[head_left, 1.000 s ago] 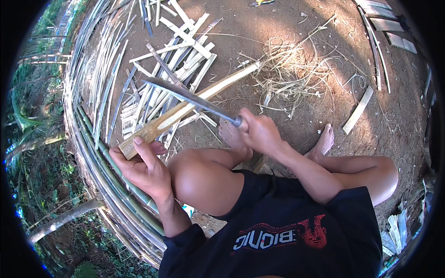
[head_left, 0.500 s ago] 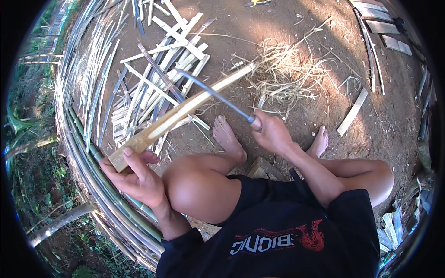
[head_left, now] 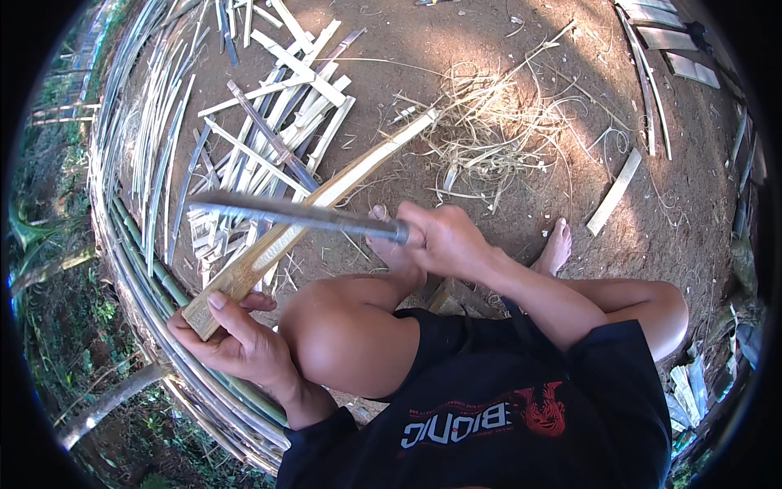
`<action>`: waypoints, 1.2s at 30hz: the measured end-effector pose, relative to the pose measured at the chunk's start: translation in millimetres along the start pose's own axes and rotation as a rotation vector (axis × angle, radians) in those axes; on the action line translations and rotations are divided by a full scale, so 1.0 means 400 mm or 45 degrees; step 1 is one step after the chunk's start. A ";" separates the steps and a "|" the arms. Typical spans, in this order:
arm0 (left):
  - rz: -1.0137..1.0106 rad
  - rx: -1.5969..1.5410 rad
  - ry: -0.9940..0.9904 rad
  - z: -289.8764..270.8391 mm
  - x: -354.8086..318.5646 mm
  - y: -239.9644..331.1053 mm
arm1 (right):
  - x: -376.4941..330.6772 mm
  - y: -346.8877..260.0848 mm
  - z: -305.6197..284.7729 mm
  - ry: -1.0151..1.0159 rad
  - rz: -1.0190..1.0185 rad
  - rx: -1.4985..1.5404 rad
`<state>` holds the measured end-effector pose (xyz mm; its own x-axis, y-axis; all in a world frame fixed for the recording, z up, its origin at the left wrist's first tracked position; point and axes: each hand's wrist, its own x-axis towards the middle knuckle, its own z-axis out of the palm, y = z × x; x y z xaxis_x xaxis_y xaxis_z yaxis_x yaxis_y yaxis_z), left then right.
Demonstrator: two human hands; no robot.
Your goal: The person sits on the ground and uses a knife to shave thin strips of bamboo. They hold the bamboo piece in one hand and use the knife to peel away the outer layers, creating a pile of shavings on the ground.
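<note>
1. Bare brown earth ground [head_left: 521, 236] outdoors, with green growth at the left edge; the person sits low on it, knees bent, bare feet forward.
2. A long bamboo slat [head_left: 326, 196] runs from the near left up toward the far centre, its far tip resting on the ground by a tangle of pale shavings [head_left: 497, 130].
3. The left hand [head_left: 232, 342] is clamped around the slat's near end, thumb laid along the top.
4. The right hand [head_left: 444, 240] is closed tight on the handle of a long blade [head_left: 293, 213], which lies across the slat, pointing left.
5. Judged from this, the cut goes best with the slat held firm, the blade kept at a shallow angle and stroked away from the knee and left fingers.
6. Split strips [head_left: 269, 122] lie piled at the far left; a loose offcut [head_left: 615, 191] lies to the right.
</note>
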<state>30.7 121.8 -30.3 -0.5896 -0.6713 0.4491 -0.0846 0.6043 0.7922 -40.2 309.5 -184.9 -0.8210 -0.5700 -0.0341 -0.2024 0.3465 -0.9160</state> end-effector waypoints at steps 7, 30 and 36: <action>0.019 0.005 0.042 -0.004 0.010 -0.025 | 0.019 0.044 -0.026 -0.016 0.069 -0.085; -0.074 0.108 0.146 0.008 0.042 -0.042 | 0.085 0.310 -0.041 -0.158 0.214 -0.289; -0.102 0.151 0.169 0.018 0.039 -0.041 | 0.102 0.579 0.001 0.116 0.535 -0.469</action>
<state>17.2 104.7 -39.2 -0.4669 -0.7652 0.4433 -0.2256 0.5878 0.7770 -120.4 366.2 -398.8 -0.9106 -0.2659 -0.3165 -0.0075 0.7761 -0.6305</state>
